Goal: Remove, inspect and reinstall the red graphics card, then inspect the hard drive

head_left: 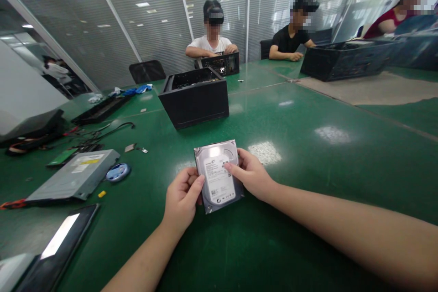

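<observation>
A silver hard drive [219, 185] with a white printed label faces me, held just above the green table. My left hand [183, 196] grips its left edge, thumb on the front and fingers curled behind. On the right edge, my right hand [251, 173] has its thumb across the label and its fingers behind the drive. Both hands are closed on it. The drive's back is hidden.
A black computer case [198, 100] stands ahead on the green table [308, 159]. To my left lie an optical drive [77, 173], a round blue item [118, 172], a yellow piece [101, 194] and cables [106, 133]. Several people sit beyond, by another case [345, 61].
</observation>
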### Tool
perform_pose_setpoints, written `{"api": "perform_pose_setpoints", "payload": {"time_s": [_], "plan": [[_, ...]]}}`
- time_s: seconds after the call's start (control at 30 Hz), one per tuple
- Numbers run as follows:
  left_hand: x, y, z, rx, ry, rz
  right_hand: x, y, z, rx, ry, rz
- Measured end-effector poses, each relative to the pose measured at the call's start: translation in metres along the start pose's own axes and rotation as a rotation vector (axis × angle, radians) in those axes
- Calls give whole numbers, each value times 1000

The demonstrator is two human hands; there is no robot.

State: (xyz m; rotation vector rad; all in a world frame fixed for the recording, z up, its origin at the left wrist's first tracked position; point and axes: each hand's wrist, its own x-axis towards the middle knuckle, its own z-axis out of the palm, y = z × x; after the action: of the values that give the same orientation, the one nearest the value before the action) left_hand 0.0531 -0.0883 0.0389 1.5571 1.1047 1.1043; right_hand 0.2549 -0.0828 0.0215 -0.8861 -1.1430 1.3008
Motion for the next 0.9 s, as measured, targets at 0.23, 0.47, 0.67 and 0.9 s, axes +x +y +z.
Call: {"api": "perform_pose_setpoints", "payload": {"time_s": [0.23, 0.47, 0.67, 0.9], "plan": [[-10, 6, 6, 75, -27, 68, -5, -4, 0, -43, 54, -6], [-16, 6, 3, 207, -44, 150, -11, -10, 6, 35, 48, -2], [-15, 3, 4, 209, -50, 161, -12, -9, 4, 24, 56, 13], [-13, 3, 3, 224, -52, 193, -12, -7, 3, 30, 49, 10]]}}
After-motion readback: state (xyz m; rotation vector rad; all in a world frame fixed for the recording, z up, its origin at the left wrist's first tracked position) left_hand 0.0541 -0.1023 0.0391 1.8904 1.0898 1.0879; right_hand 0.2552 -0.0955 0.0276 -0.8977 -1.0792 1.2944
